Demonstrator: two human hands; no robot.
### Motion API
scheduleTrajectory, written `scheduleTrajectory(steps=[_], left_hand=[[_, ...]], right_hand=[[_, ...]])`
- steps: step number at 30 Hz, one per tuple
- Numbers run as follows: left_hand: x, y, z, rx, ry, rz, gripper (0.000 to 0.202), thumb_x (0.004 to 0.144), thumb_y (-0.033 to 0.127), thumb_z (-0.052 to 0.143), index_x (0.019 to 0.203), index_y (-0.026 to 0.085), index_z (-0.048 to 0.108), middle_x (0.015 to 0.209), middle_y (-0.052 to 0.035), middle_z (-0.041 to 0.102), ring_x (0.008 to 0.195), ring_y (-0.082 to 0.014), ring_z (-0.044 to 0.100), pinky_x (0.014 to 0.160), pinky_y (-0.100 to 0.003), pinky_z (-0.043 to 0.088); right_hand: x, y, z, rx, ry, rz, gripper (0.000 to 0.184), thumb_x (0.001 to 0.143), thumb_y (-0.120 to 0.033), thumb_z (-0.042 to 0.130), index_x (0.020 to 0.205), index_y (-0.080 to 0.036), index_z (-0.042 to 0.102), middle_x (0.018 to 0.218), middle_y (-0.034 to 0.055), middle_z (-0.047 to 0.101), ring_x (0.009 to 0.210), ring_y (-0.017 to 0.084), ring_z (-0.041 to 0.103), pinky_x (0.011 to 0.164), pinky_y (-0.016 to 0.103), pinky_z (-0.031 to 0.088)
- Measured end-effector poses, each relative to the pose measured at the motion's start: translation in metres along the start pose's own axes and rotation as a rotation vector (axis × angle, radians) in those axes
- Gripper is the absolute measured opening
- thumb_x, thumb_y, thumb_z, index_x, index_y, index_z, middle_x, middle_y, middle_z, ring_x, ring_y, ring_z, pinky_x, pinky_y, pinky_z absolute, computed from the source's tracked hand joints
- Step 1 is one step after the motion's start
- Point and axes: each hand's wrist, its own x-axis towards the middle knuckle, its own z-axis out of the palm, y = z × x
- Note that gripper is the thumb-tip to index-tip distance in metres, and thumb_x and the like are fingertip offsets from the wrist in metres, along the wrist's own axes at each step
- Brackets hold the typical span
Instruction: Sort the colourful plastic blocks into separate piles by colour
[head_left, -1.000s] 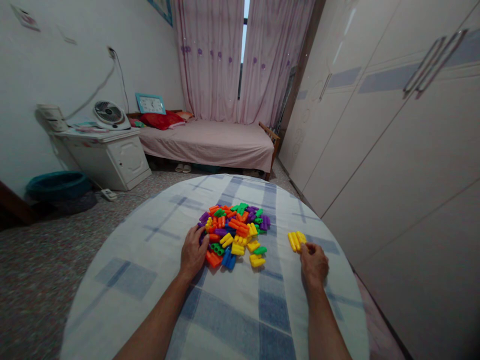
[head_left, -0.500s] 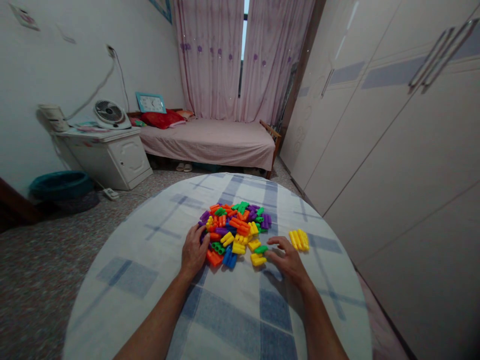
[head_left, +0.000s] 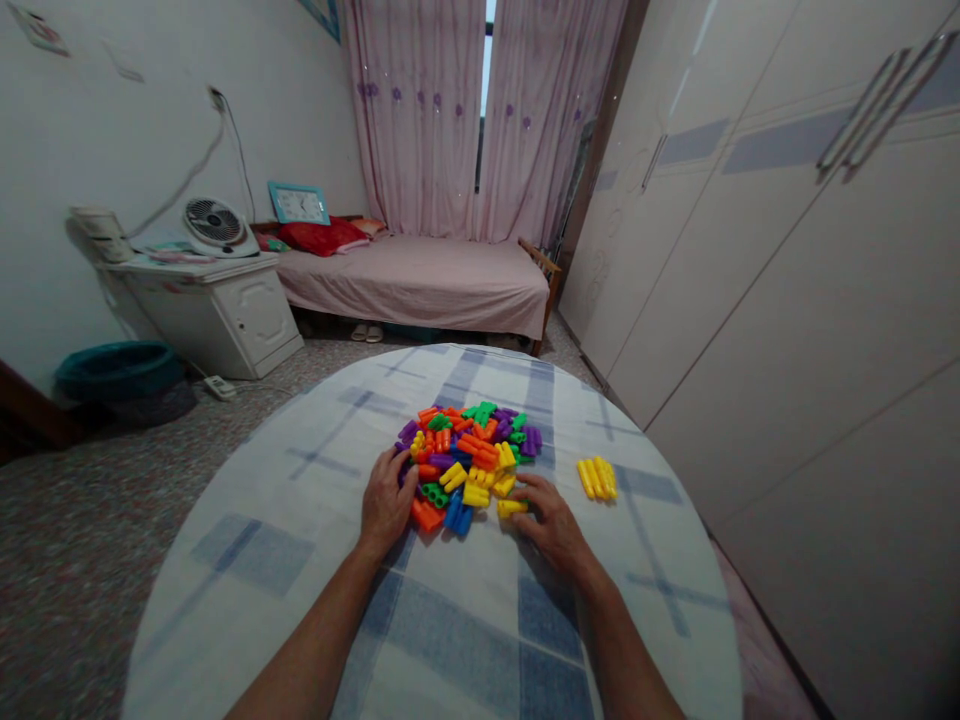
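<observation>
A heap of small plastic blocks (head_left: 469, 450) in orange, yellow, purple, green and blue lies in the middle of a round table under a blue-checked cloth (head_left: 450, 620). My left hand (head_left: 386, 503) rests on the heap's left edge, fingers curled against the blocks. My right hand (head_left: 551, 520) is at the heap's right front edge, with its fingers closing on a yellow block (head_left: 512, 507). A small separate group of yellow blocks (head_left: 597, 478) lies to the right of the heap, apart from both hands.
A tall wardrobe (head_left: 787, 250) runs along the right, close to the table. Beyond the table stand a bed with a pink cover (head_left: 420, 280), a white cabinet (head_left: 217, 310) with a fan on it, and a teal basin (head_left: 116, 365) on the floor.
My right hand left the separate yellow group and moved left to the heap's right edge, onto a yellow block. The left hand has stayed put.
</observation>
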Motion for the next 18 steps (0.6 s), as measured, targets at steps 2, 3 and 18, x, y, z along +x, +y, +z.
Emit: scheduleTrajectory(steps=[2, 3, 18], left_hand=[[0.000, -0.001, 0.000, 0.004, 0.001, 0.001, 0.037, 0.087, 0.037, 0.041, 0.116, 0.019, 0.057, 0.128, -0.0107, 0.051, 0.122, -0.0249, 0.045, 0.106, -0.045, 0.036], [0.000, -0.001, 0.000, 0.007, 0.000, 0.001, 0.038, 0.087, 0.037, 0.041, 0.116, 0.018, 0.057, 0.128, -0.0111, 0.051, 0.122, -0.0250, 0.045, 0.106, -0.045, 0.036], [0.000, 0.001, -0.001, 0.001, 0.006, -0.001, 0.040, 0.086, 0.040, 0.040, 0.115, 0.018, 0.058, 0.126, -0.0113, 0.052, 0.121, -0.0255, 0.045, 0.106, -0.045, 0.035]], right_hand=[[0.001, -0.003, 0.000, 0.080, 0.035, 0.002, 0.017, 0.072, -0.025, 0.062, 0.088, -0.022, 0.067, 0.117, 0.0077, 0.060, 0.111, 0.023, 0.054, 0.097, 0.041, 0.041], [0.002, -0.003, -0.001, 0.130, 0.051, 0.015, 0.017, 0.073, -0.027, 0.062, 0.088, -0.022, 0.067, 0.116, 0.0077, 0.061, 0.110, 0.023, 0.055, 0.096, 0.040, 0.042], [-0.013, 0.067, -0.073, -0.197, 0.865, 0.619, 0.048, 0.075, -0.047, 0.043, 0.105, -0.015, 0.065, 0.092, 0.0097, 0.068, 0.077, 0.021, 0.058, 0.072, 0.033, 0.043]])
